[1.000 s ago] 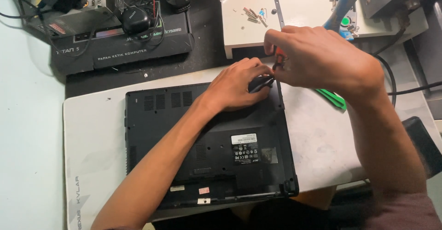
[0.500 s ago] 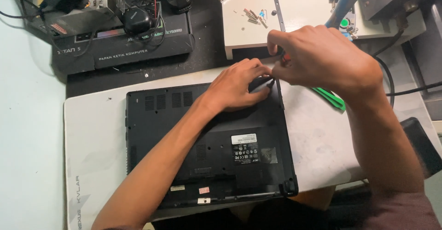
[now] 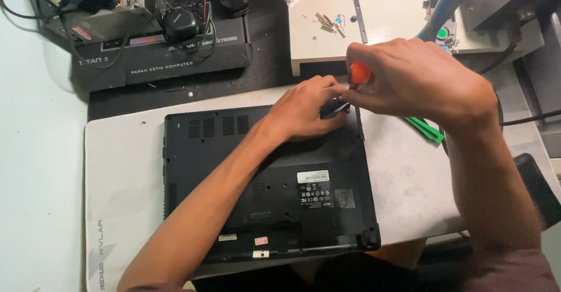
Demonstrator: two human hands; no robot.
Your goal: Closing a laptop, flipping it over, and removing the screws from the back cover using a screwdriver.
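My right hand point(image 3: 418, 82) is clenched around a screwdriver point(image 3: 359, 73); only a bit of its orange handle shows between my fingers, and the tip is hidden under my knuckles. It stands over the far right corner of the laptop point(image 3: 269, 187), which lies bottom-up, black, on a white work mat point(image 3: 125, 181). My left hand point(image 3: 307, 111) rests flat on that same corner, just left of the screwdriver, fingers curled and pressing on the case near a small dark part that I cannot make out. The two hands touch or nearly touch there. I cannot tell whether my left fingers pinch anything.

Compared with half a second ago, the orange handle now peeks out where earlier my right hand covered it completely; my hands stay at the same corner and the laptop has not shifted on the mat.

A green plastic pry tool point(image 3: 425, 129) lies on the mat just right of the laptop, mostly covered by my right wrist. Far from me, a black keyboard box point(image 3: 169, 58) sits at the left with a black mouse point(image 3: 179, 24) and cables on it. To its right is a white tray point(image 3: 380, 17) with loose screws point(image 3: 328, 22) scattered on it, and a blue-handled tool point(image 3: 445, 6) cut off by the top edge. The laptop's near edge is partly hidden by my left forearm, and its label is too small to read.
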